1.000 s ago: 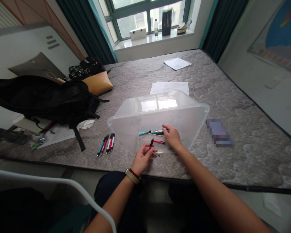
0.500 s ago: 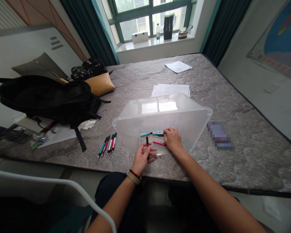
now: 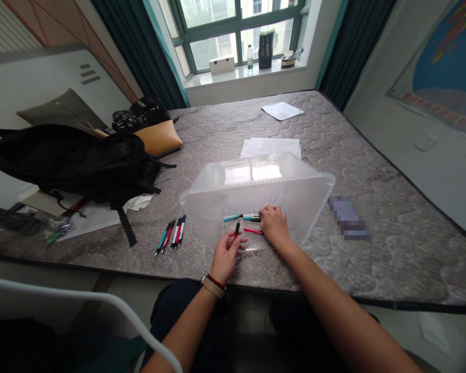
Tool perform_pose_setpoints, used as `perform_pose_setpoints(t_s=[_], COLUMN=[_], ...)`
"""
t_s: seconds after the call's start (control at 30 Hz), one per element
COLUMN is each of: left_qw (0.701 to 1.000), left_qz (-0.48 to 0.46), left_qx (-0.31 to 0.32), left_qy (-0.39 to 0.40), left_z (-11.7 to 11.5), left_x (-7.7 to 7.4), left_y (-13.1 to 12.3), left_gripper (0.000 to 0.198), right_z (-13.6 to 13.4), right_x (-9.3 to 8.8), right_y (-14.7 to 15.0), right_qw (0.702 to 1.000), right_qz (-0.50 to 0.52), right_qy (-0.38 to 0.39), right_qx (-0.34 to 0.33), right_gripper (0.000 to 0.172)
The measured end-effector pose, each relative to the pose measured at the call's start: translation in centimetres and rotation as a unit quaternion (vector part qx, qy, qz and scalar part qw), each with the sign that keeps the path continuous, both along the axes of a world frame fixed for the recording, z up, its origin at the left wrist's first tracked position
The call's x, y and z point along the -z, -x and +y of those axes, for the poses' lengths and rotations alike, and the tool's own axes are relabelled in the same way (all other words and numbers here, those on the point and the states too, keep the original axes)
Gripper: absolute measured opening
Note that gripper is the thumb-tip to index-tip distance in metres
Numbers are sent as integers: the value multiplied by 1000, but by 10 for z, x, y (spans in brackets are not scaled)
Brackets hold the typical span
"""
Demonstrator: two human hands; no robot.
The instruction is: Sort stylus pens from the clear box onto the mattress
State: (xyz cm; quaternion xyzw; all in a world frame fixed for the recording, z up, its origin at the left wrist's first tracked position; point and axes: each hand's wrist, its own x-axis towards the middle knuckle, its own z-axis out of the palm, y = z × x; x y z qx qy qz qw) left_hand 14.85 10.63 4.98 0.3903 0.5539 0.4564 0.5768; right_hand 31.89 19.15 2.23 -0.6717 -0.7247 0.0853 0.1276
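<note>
A clear plastic bin (image 3: 303, 194) lies on its side, its opening facing me. Just at that opening, my left hand (image 3: 226, 255) is closed on a red pen (image 3: 237, 228) with a black end, held upright. My right hand (image 3: 275, 227) reaches into the bin, its fingers curled over the ends of dark and teal pens (image 3: 250, 218); part of the grip is hidden. Near it lie a teal pen (image 3: 233, 217) and a pink-red pen (image 3: 252, 230). To the left of the bin, several pens (image 3: 174, 234) in teal, red and white lie side by side on the mattress.
A black backpack (image 3: 73, 160) and a tan pouch (image 3: 161, 139) lie at the left. Papers (image 3: 272, 147) are behind the bin, and a blurred phone-like object (image 3: 348, 216) is right of it. A white curved bar (image 3: 112, 298) crosses the lower left.
The camera view has shifted slightly. My left hand has tilted the red pen a little to the right. My right hand stays over the pens in the bin.
</note>
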Motion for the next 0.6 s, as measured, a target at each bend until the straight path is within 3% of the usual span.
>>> perform_pose_setpoints(t_s=[0.6], left_qw=[1000], left_qz=[8], left_qx=[16], left_qy=[-13], left_z=[1], left_x=[1], left_y=[-2], left_gripper=[42], right_z=[2], right_x=[0], right_y=[-2], right_qw=[1000], right_qz=[8], right_qy=[17], right_qx=[-25], right_gripper=[26])
